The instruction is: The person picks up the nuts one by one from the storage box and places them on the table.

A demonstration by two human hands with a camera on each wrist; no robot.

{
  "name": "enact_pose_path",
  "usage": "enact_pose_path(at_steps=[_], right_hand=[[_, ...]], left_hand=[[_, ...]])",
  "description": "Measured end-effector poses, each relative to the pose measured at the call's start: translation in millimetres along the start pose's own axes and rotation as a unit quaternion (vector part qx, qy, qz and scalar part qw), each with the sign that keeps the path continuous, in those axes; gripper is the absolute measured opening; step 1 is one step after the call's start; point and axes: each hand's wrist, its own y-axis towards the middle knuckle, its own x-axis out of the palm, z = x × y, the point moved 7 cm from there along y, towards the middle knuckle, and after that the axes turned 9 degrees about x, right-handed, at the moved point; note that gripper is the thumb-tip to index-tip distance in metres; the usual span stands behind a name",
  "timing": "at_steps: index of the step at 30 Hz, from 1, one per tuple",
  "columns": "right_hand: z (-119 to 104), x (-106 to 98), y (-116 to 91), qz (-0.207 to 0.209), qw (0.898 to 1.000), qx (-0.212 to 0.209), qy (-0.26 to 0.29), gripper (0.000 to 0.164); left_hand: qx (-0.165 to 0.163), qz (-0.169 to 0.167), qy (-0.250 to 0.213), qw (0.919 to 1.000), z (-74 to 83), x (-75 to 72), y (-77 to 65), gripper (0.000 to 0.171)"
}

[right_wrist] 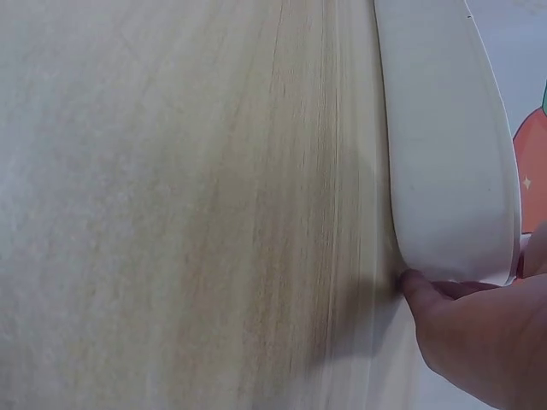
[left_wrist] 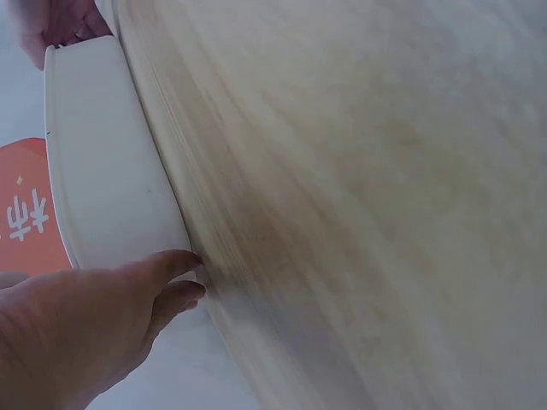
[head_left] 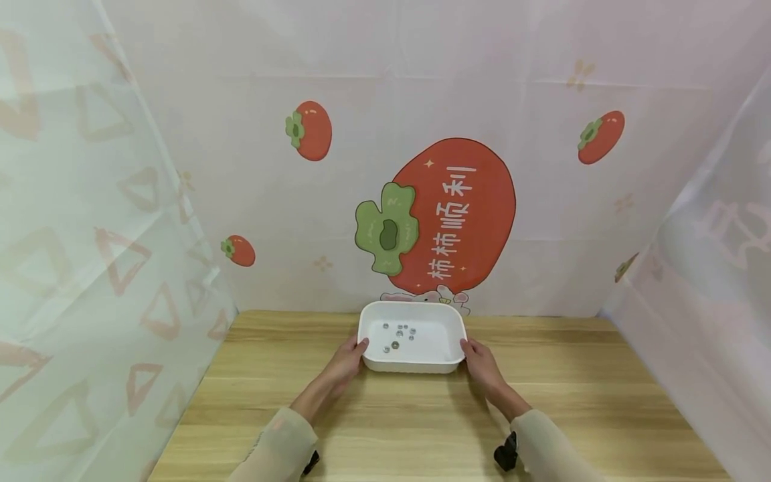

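Observation:
A white rectangular tray with rounded corners is at the far middle of the table, between both hands. Several small shiny metal pieces, nut-like in shape, lie scattered over the left half of its floor. My left hand grips the left end, thumb over the rim. On the opposite end my right hand holds the tray the same way. In the left wrist view, the left fingers reach under the lower edge of the tray's side wall. The right fingertips are likewise at the bottom corner in the right wrist view.
The wood-grain table runs back to a pale cloth backdrop printed with red persimmons. Similar cloth walls hang along the left and right sides. A dark device is strapped at the right wrist.

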Motion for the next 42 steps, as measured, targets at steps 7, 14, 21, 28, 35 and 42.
enact_pose_path(at_steps=[7, 14, 21, 28, 35, 42], right_hand=[[-6.1, 0.3, 0.1, 0.022, 0.998, -0.021, -0.046, 0.047], [-7.5, -1.7, -0.1, 0.035, 0.997, -0.020, -0.069, 0.045], [-9.7, -2.9, -5.4, 0.037, 0.996, -0.029, -0.071, 0.042], [-11.5, -5.7, -14.8, 0.038, 0.996, -0.025, -0.071, 0.038], [-12.9, -5.7, -26.2, 0.033, 0.997, -0.032, -0.054, 0.041], [-9.0, -3.7, -42.4, 0.040, 0.998, -0.023, -0.029, 0.038]], left_hand=[[0.013, 0.017, 0.022, 0.9995, 0.2, -0.3, 1.1, 0.057], [0.019, 0.024, 0.040, 0.9987, 2.2, -0.1, -2.1, 0.055], [0.029, 0.023, 0.053, 0.9979, 5.5, 0.7, -6.7, 0.053], [0.032, 0.023, 0.089, 0.9952, 6.4, -0.7, -15.5, 0.053], [0.030, 0.020, 0.102, 0.9941, 11.6, 1.4, -29.6, 0.054], [0.042, 0.014, 0.141, 0.9890, 18.1, 0.9, -45.8, 0.054]])
